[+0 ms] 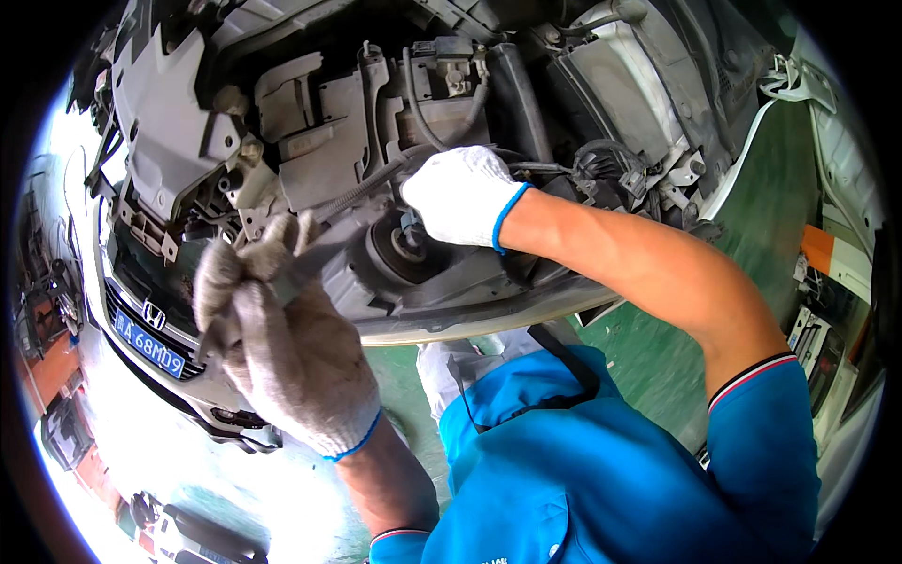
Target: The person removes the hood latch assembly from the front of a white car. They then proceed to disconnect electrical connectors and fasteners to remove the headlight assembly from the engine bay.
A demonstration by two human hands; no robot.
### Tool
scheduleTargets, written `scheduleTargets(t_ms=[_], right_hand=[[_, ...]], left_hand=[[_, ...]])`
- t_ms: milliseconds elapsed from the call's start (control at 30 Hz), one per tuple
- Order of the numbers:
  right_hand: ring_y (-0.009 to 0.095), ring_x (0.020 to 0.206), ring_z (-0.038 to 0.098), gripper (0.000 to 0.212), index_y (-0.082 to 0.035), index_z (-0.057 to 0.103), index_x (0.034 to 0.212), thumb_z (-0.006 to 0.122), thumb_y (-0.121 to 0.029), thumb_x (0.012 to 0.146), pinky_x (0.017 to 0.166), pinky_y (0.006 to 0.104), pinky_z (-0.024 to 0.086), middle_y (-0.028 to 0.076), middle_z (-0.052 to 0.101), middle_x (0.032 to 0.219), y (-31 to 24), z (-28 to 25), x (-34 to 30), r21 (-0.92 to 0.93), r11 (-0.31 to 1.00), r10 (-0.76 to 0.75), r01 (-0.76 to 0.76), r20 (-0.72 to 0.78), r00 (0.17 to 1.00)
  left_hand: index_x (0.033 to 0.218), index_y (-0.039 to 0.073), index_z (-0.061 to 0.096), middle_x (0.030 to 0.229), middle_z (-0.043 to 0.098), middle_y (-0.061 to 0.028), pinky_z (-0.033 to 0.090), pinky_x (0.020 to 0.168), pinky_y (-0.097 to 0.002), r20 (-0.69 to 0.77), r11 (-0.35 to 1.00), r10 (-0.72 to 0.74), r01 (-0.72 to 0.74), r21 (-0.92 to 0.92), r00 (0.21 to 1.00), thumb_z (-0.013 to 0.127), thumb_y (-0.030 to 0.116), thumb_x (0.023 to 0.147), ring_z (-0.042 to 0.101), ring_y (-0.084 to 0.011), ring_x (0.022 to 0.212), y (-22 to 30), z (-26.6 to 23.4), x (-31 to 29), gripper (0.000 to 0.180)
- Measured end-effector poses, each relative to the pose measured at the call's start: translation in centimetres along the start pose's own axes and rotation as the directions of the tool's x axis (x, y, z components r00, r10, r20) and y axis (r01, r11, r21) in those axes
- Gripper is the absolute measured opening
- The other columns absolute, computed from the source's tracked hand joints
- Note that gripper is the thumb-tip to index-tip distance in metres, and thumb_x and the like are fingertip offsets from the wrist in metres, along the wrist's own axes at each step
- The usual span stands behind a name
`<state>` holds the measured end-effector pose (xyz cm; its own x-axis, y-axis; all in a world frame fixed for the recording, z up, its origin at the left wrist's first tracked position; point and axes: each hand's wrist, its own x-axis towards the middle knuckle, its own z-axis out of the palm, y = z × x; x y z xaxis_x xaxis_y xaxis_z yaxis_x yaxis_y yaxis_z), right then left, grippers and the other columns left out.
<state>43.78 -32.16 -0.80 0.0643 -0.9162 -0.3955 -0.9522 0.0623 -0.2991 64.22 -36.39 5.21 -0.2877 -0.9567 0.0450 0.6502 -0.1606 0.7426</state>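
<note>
Both my hands wear white knitted gloves with blue cuffs. My right hand (462, 197) is closed in a fist above the round dark strut mount (399, 246) in the engine bay. A small bluish-grey piece (410, 222) shows just under its fingers, over the middle of the mount; what the fist grips is mostly hidden. Nearer to me and to the left, my left hand (291, 348) is raised in front of the fender edge. Its glove is soiled and its fingers are curled in, slightly blurred. A greyish sliver shows by the fingers, too unclear to name.
Around the mount lie the engine bay's hoses (474, 103), a wiring bundle (611, 164) and a dark plastic cover (324, 141). A grey panel (169, 122) stands at the upper left. A white car's front bumper (202, 385) is on the left; an open door (827, 122) is at right.
</note>
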Motion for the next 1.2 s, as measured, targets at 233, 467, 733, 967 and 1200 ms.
scheduleTargets(t_ms=[233, 467, 733, 967, 1200], right_hand=[[0.04, 0.08, 0.073, 0.017, -0.006, 0.074, 0.086, 0.06, -0.014, 0.08, 0.069, 0.0518, 0.057, 0.021, 0.072, 0.082, 0.3, 0.0, 0.1, 0.043, 0.999, -0.019, 0.018, 0.021, 1.0], [0.04, 0.081, 0.073, 0.019, -0.006, 0.075, 0.086, 0.06, -0.014, 0.08, 0.07, 0.0515, 0.057, 0.021, 0.073, 0.083, 0.3, -0.2, 0.0, 0.06, 0.998, -0.023, 0.022, 0.021, 0.999], [0.04, 0.081, 0.073, 0.019, -0.006, 0.076, 0.086, 0.06, -0.015, 0.08, 0.07, 0.0516, 0.057, 0.021, 0.073, 0.084, 0.3, -0.3, 0.1, 0.048, 0.999, -0.024, 0.023, 0.025, 0.999], [0.04, 0.08, 0.073, 0.018, -0.006, 0.075, 0.086, 0.06, -0.016, 0.08, 0.069, 0.052, 0.057, 0.021, 0.072, 0.083, 0.5, 0.3, 0.1, 0.06, 0.998, -0.028, 0.028, 0.007, 1.0], [0.04, 0.08, 0.073, 0.018, -0.006, 0.075, 0.088, 0.061, -0.017, 0.082, 0.068, 0.0528, 0.056, 0.021, 0.073, 0.082, 0.2, 0.0, 0.1, 0.044, 0.999, -0.027, 0.026, 0.022, 0.999]], left_hand=[[0.133, 0.003, 0.06, 0.112, 0.072, -0.0165, 0.047, 0.113, -0.0649, -0.171, 0.991, 0.059, -0.037, 0.128, 0.983, 0.052, 0.008, 0.107, 0.068, -0.0364, 0.116, 0.0, 0.3, -4.1, 0.028], [0.134, -0.001, 0.059, 0.117, 0.074, -0.0152, 0.057, 0.107, -0.0505, -0.167, 0.98, 0.109, -0.078, 0.182, 0.98, 0.05, 0.01, 0.108, 0.066, -0.0349, 0.123, 0.1, 1.0, -5.4, 0.03], [0.131, -0.004, 0.059, 0.12, 0.069, -0.0201, 0.061, 0.102, -0.0472, -0.29, 0.893, 0.084, 0.057, 0.447, 0.953, 0.052, 0.009, 0.108, 0.067, -0.0359, 0.121, 0.4, 2.4, -7.0, 0.028], [0.135, -0.011, 0.054, 0.123, 0.065, -0.0217, 0.062, 0.099, -0.0454, -0.36, 0.738, 0.003, 0.241, 0.63, 0.933, 0.047, 0.012, 0.11, 0.068, -0.0362, 0.119, 1.1, 3.3, -8.6, 0.034], [0.134, -0.012, 0.051, 0.12, 0.067, -0.0247, 0.061, 0.099, -0.0417, -0.31, 0.536, 0.167, 0.178, 0.826, 0.936, 0.049, 0.011, 0.109, 0.068, -0.0336, 0.118, -2.3, 2.4, -11.7, 0.034]])
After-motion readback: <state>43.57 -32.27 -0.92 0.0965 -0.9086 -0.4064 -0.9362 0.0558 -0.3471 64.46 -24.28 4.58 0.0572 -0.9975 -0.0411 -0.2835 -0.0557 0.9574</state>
